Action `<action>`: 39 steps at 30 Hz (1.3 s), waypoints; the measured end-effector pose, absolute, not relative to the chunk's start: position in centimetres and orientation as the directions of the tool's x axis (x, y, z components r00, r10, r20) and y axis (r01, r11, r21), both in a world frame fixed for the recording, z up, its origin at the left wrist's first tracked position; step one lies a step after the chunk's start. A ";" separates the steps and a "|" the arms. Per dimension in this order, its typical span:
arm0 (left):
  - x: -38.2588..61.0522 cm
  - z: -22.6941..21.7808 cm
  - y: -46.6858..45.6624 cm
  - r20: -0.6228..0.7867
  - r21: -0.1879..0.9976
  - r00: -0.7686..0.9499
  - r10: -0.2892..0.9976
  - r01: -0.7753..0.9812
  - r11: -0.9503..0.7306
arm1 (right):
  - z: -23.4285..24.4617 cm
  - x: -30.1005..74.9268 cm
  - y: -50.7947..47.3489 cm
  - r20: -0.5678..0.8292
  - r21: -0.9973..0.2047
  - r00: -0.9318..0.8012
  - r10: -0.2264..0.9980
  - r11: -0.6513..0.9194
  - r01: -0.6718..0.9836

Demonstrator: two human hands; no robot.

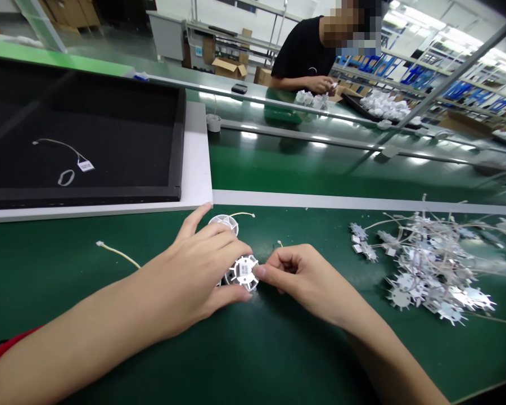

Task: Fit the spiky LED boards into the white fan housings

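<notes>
A round white plastic housing (229,278) sits low over the green bench, with a silvery spoked metal plate (245,271) bearing a small printed label in it. My left hand (211,264) is closed around the housing, thumb at its near side and fingers over the far side. At the plate's right edge, the thumb and bent forefinger of my right hand (289,270) pinch the rim. Beyond my left fingers stands another round white housing (225,224) with a thin wire. A wire with a white connector (118,254) sticks out left of my left wrist.
On the right lies a heap of spoked metal plates (434,259) with wires. A black tray (122,135) at left holds a labelled wire (85,165) and a clear loop. Across the bench, a person in a black shirt (303,50) handles white parts.
</notes>
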State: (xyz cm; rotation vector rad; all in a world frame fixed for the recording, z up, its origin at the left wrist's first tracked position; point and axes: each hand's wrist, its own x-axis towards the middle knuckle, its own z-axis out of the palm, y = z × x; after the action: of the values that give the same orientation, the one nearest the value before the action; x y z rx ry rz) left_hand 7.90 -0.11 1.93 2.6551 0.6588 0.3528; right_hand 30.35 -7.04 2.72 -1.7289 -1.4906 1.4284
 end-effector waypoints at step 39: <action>8.1 1.5 -0.5 0.235 0.381 0.819 0.523 0.417 -0.825 | 2.8 31.5 -7.7 -0.022 -0.650 -0.335 0.942 0.241 0.721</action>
State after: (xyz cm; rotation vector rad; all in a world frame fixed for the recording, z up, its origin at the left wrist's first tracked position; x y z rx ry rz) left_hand 8.13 -0.45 1.51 2.6895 0.7149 0.4779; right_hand 31.52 -7.70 2.76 -1.5285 -2.1459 0.8116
